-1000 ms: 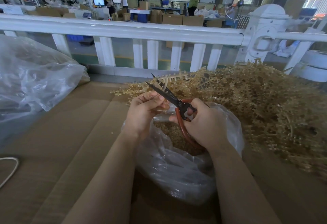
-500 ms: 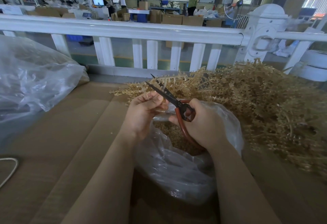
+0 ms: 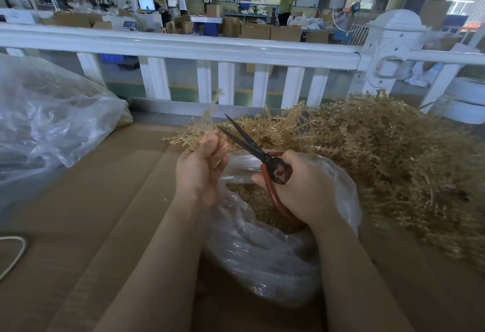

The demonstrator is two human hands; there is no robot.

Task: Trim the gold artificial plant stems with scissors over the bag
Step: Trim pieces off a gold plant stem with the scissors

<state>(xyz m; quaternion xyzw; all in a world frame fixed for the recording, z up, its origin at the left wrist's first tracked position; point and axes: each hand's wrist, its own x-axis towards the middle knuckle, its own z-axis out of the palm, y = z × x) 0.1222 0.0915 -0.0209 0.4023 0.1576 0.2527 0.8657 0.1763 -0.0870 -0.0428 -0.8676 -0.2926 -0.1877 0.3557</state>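
My left hand (image 3: 200, 169) pinches a gold plant sprig (image 3: 207, 119), blurred and rising above the fingers. My right hand (image 3: 304, 187) grips the red handles of black-bladed scissors (image 3: 246, 144). The blades are parted and point up-left, just right of the sprig. Under both hands sits a clear plastic bag (image 3: 265, 253) holding gold trimmings. A big heap of gold artificial stems (image 3: 393, 163) lies to the right.
Cardboard sheets (image 3: 91, 213) cover the work surface. A large clear bag (image 3: 47, 121) fills the left side. A white railing (image 3: 183, 45) runs across behind the heap. A white cord (image 3: 13, 255) lies at the left edge. People work far behind.
My left hand has turned and lifted the sprig upright. The scissor blades have parted and swung slightly right, away from the stem.
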